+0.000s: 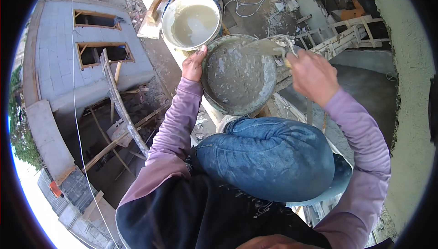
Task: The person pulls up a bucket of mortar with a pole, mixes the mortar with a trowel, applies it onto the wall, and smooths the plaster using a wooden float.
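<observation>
My left hand grips the near-left rim of a dark round tub holding wet grey mortar. My right hand is closed on the handle of a trowel, whose mortar-coated blade is over the upper right part of the tub. Just beyond my left hand stands a white bucket with a blue rim and pale liquid inside. A wooden-handled tool lies to its left on planks.
My bent knee in jeans is just below the tub. Wooden scaffold rails are at right beside a plastered wall. At left, poles and a thin rope stand over a drop beside a pale block wall. A cable lies beyond the buckets.
</observation>
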### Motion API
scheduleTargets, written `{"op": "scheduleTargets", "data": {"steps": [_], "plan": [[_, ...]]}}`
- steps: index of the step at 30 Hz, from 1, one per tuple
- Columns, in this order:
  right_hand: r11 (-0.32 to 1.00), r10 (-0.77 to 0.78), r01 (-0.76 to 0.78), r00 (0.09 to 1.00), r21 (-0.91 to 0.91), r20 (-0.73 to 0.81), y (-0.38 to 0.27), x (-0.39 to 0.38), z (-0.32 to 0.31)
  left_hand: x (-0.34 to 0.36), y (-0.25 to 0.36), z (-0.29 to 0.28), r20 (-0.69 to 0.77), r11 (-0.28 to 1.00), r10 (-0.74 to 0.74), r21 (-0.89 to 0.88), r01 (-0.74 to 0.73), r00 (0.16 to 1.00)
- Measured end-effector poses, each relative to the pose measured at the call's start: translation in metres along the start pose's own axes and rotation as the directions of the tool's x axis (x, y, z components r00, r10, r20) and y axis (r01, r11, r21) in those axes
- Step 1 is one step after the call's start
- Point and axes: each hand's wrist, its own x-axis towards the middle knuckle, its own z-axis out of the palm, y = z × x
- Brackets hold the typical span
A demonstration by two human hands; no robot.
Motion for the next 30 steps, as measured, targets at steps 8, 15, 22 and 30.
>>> {"op": "scheduleTargets", "data": {"steps": [8,15,22,30], "plan": [[0.966,-0.255,0.256,0.966,0.022,-0.038,-0.051,0.043,0.064,0.013,-0.049,-0.027,0.020,0.995,0.045,-0.086,-0.043,0.999],[0.962,-0.266,0.271,0.957,0.040,-0.114,-0.047,-0.018,0.052,-0.010,-0.037,-0.015,0.013,0.969,-0.049,-0.243,0.051,0.999],[0.995,0.089,-0.091,0.994,-0.029,-0.068,-0.038,-0.031,0.017,-0.031,-0.051,-0.013,-0.070,0.972,-0.003,-0.235,-0.013,0.998],[0.952,0.128,-0.096,0.988,0.289,-0.092,-0.046,-0.026,0.097,-0.043,-0.048,0.005,-0.214,0.972,0.077,-0.203,-0.121,0.974]]}}
